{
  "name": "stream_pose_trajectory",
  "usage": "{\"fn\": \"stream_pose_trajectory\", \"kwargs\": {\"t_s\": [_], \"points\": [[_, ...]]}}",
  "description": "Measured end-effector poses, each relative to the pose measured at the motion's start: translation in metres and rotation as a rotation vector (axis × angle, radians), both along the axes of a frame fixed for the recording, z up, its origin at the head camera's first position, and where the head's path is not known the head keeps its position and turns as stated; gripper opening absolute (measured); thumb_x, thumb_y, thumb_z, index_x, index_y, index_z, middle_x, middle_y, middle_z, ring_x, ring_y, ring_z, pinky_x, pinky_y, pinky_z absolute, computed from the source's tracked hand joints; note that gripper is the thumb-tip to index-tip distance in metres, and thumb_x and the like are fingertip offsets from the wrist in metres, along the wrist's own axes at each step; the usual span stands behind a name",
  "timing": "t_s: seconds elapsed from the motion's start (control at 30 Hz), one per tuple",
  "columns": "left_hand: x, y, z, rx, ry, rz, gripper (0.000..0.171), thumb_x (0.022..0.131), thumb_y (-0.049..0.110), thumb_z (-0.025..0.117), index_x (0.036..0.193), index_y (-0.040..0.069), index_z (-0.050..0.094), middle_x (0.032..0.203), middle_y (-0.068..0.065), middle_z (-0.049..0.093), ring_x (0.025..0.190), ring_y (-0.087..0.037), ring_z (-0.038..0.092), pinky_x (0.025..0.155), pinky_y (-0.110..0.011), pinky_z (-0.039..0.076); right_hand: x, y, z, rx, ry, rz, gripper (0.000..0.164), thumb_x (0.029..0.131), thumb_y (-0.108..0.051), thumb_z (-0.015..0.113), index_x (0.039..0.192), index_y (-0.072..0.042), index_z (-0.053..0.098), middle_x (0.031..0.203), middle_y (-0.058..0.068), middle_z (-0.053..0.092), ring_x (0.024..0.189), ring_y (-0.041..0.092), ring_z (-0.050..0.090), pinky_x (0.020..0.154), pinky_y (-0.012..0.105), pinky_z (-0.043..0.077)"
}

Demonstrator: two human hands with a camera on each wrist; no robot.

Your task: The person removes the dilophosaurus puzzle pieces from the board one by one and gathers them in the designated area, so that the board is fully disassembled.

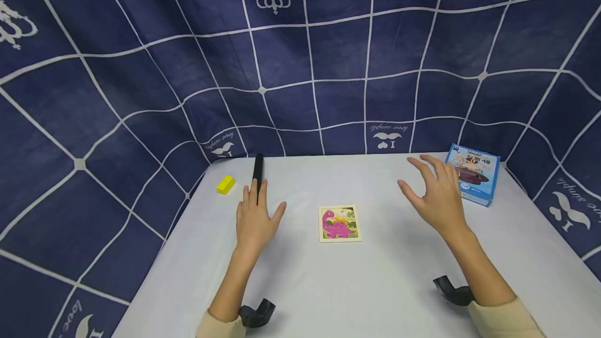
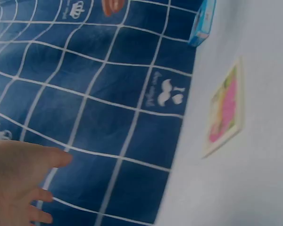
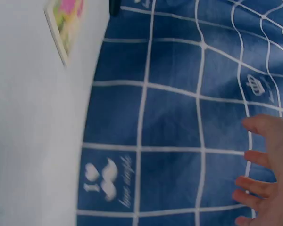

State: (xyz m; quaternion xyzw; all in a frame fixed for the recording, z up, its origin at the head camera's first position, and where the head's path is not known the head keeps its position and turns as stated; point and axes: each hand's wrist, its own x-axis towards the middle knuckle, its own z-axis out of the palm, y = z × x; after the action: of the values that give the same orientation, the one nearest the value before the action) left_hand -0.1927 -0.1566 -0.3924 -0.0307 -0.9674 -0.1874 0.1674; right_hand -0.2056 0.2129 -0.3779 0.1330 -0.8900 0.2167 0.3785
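Note:
My left hand (image 1: 255, 226) is held over the left side of the table, fingers straight and spread. In the head view its fingertips overlap the near end of a black stick-like object (image 1: 257, 168). A small yellow block (image 1: 226, 185) lies left of that. On the right, my right hand (image 1: 437, 197) is raised with fingers apart and slightly bent, holding nothing. Its fingers overlap the left edge of a blue box (image 1: 475, 173) with a picture on it. Between the hands lies a square picture puzzle (image 1: 340, 223) showing a pink dinosaur.
The white table (image 1: 375, 280) meets a dark blue curtain (image 1: 338, 61) with white grid lines at its back and sides. Black wrist straps (image 1: 257, 314) sit on both forearms.

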Motion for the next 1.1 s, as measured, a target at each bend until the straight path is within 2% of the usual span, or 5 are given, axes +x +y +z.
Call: {"fn": "stream_pose_trajectory", "kwargs": {"t_s": [0.13, 0.37, 0.7, 0.9, 1.1], "points": [[-0.001, 0.012, -0.024, 0.089, 0.063, -0.009, 0.069, 0.089, 0.042, 0.055, 0.143, 0.006, 0.03, 0.149, -0.019, 0.021, 0.137, -0.037, 0.014, 0.106, -0.056, 0.021, -0.002, -0.023, -0.021, -0.11, -0.015, 0.059, 0.049, 0.076, -0.024, 0.073, 0.12, -0.007, 0.059, 0.119, 0.017, 0.052, 0.111, 0.035, 0.045, 0.092, 0.054, 0.037], [-0.005, 0.042, -0.063, 0.176, 0.093, -0.104, 0.065, 0.089, 0.034, 0.058, 0.141, 0.004, 0.034, 0.145, -0.021, 0.028, 0.135, -0.035, 0.022, 0.105, -0.053, 0.025, -0.013, -0.061, -0.064, -0.339, -0.106, 0.22, 0.036, 0.078, -0.014, 0.073, 0.113, -0.008, 0.065, 0.106, 0.008, 0.057, 0.091, 0.022, 0.055, 0.076, 0.039, 0.048], [-0.027, 0.064, -0.107, 0.198, 0.012, -0.223, 0.065, 0.091, 0.035, 0.056, 0.142, 0.004, 0.031, 0.144, -0.018, 0.031, 0.134, -0.033, 0.026, 0.106, -0.047, 0.027, -0.041, -0.099, -0.106, -0.372, -0.173, 0.356, 0.027, 0.08, -0.015, 0.072, 0.106, -0.009, 0.068, 0.073, 0.005, 0.053, 0.059, 0.008, 0.043, 0.049, 0.021, 0.036], [-0.04, 0.069, -0.121, 0.117, -0.021, -0.258, 0.07, 0.091, 0.04, 0.054, 0.143, 0.002, 0.027, 0.146, -0.016, 0.029, 0.136, -0.032, 0.021, 0.108, -0.046, 0.024, -0.061, -0.109, -0.121, -0.418, -0.25, 0.389, 0.024, 0.08, -0.016, 0.072, 0.103, -0.009, 0.069, 0.061, -0.002, 0.046, 0.049, 0.005, 0.034, 0.042, 0.021, 0.031], [-0.043, 0.069, -0.134, 0.068, -0.076, -0.28, 0.073, 0.091, 0.047, 0.049, 0.145, 0.003, 0.025, 0.149, -0.011, 0.026, 0.138, -0.027, 0.016, 0.111, -0.041, 0.019, -0.073, -0.113, -0.138, -0.403, -0.356, 0.38, 0.023, 0.081, -0.026, 0.072, 0.101, -0.013, 0.071, 0.047, -0.01, 0.034, 0.04, 0.002, 0.027, 0.037, 0.022, 0.027]]}}
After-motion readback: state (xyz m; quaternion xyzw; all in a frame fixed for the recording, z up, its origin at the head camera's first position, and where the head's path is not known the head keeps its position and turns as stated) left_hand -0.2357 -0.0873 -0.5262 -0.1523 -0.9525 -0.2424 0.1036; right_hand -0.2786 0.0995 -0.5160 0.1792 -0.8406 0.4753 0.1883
